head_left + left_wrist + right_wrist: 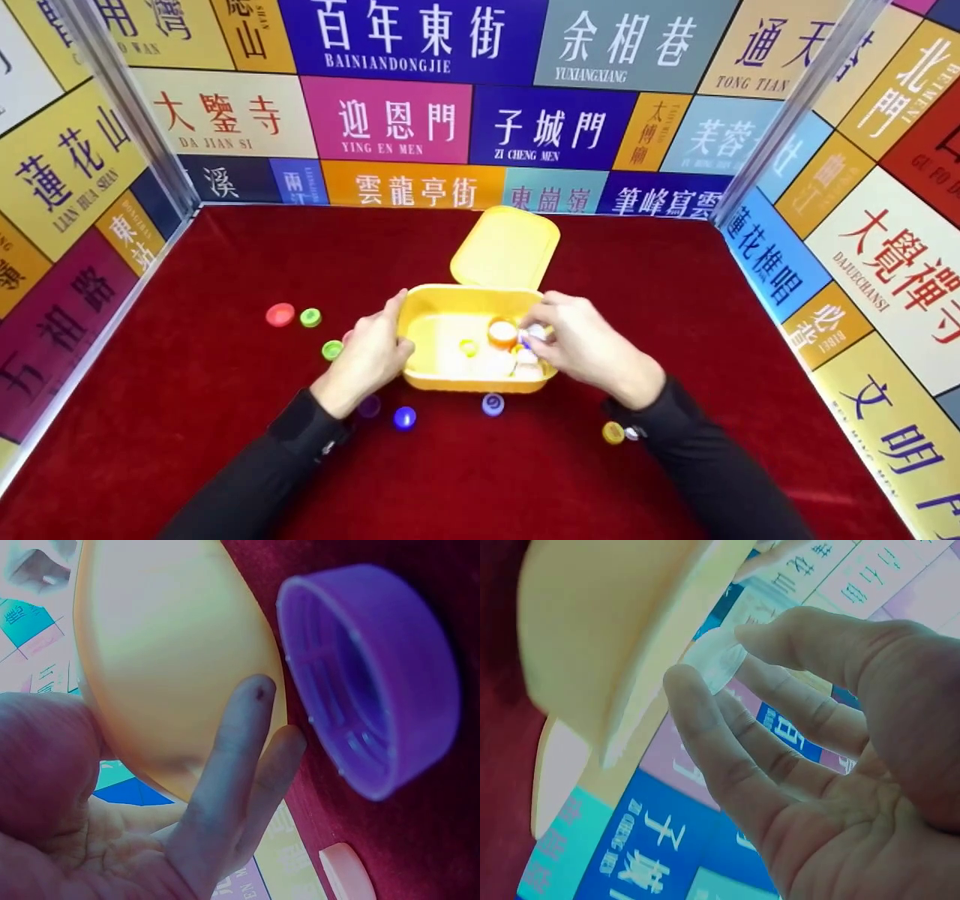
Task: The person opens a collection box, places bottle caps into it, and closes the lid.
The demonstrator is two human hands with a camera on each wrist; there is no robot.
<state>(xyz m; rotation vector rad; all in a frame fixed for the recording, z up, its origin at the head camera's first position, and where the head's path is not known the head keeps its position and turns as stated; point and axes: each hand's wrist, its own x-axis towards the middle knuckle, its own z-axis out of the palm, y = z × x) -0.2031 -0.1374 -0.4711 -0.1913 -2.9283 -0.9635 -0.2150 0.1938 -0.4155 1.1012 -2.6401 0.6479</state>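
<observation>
Centre of the head view, yellow box (450, 334) open on the red bench (225, 420), left hand (369, 358) fingers straight against its wall, right hand (581, 346) fingers pinching a white cap (535, 332) above it.

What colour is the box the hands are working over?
Yellow box, clearest in the head view.

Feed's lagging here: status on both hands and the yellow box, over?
Left hand steadies yellow box from outside, fingers flat. Right hand pinches a white cap over the box. Loose caps on the cloth around it, purple cap nearest; nothing blocking.
</observation>
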